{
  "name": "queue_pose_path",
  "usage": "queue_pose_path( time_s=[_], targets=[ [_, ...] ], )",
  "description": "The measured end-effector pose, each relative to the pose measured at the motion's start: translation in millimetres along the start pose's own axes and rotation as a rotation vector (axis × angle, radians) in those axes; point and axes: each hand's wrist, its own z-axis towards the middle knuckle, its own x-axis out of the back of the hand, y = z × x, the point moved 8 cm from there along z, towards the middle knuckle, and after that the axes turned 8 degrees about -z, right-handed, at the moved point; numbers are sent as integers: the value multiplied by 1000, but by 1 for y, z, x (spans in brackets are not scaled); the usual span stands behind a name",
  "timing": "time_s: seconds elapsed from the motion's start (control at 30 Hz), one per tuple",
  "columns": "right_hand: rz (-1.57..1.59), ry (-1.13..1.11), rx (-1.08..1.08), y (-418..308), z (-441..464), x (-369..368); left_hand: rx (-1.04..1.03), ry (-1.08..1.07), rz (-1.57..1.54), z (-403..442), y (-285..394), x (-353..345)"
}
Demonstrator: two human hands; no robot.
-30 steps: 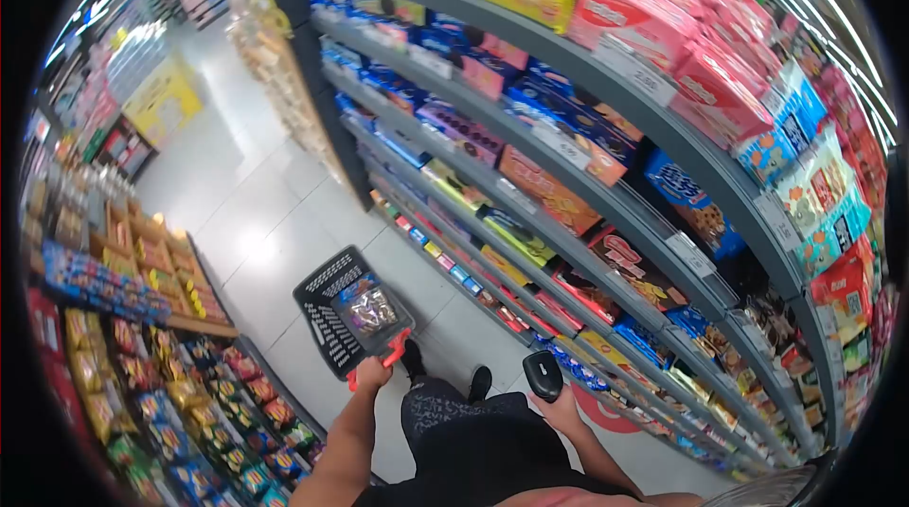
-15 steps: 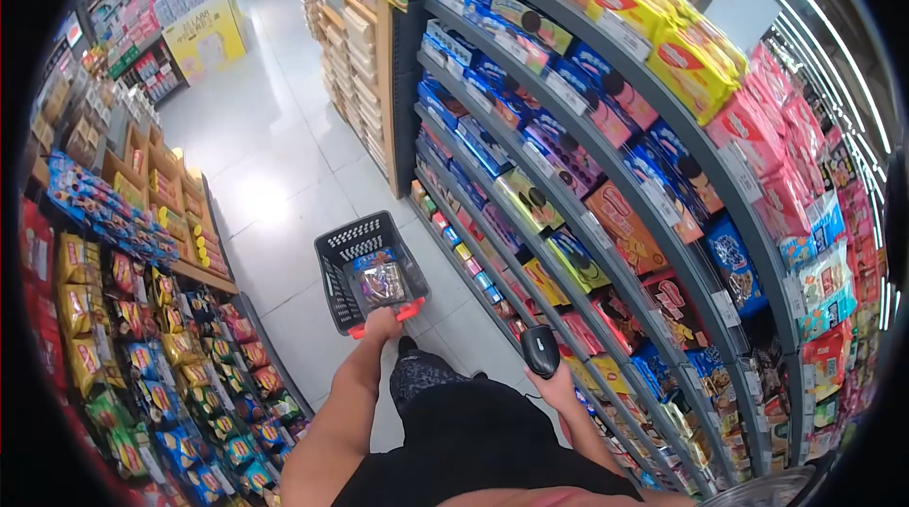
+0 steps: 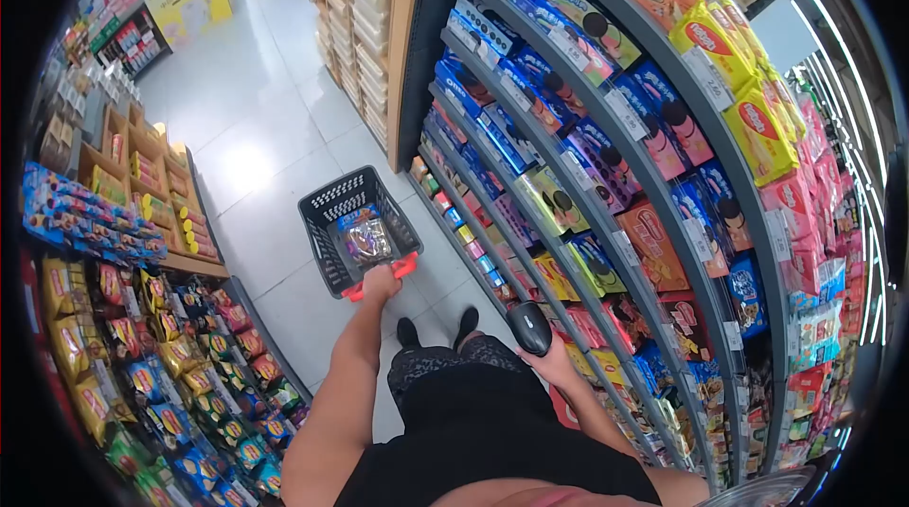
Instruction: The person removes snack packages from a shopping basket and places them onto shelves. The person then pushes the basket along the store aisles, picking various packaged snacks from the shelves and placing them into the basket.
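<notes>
My left hand is closed around the red handle of a black plastic shopping basket. The basket is held in front of me over the tiled floor. Inside it lies a shiny snack packet with a blue top. My right hand grips a black, rounded handheld device that looks like a scanner. It is beside the lower shelves on my right. The fingers under the device are mostly hidden.
Curved grey shelves with cookie boxes and snack packs rise close on my right. Bagged snacks hang on the left, near a wooden display. The tiled aisle runs ahead past a wooden rack and a yellow display box.
The shelves have shifted in view as I move along the aisle. Both my shoes now show. The basket appears slightly higher and turned; both hands keep their hold.
</notes>
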Motion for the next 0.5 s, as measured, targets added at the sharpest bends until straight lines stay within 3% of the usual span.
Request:
queue_pose_path(
  time_s=[0.17,0.23,0.27,0.4,0.5],
  targets=[
    [59,-60,56,-6,59,3,52,22,-32,32,-7,7],
    [-59,-143,83,-2,87,5,86,18,-14,36,-8,12],
    [-62,-311,23,-5,102,4,107,13,-11,35,-6,17],
    [-99,-654,277,-23,159,13,122,-6,2,43,-17,0],
    [-156,-1037,108,-26,187,23,112,-25,18,54,-16,2]
  ],
)
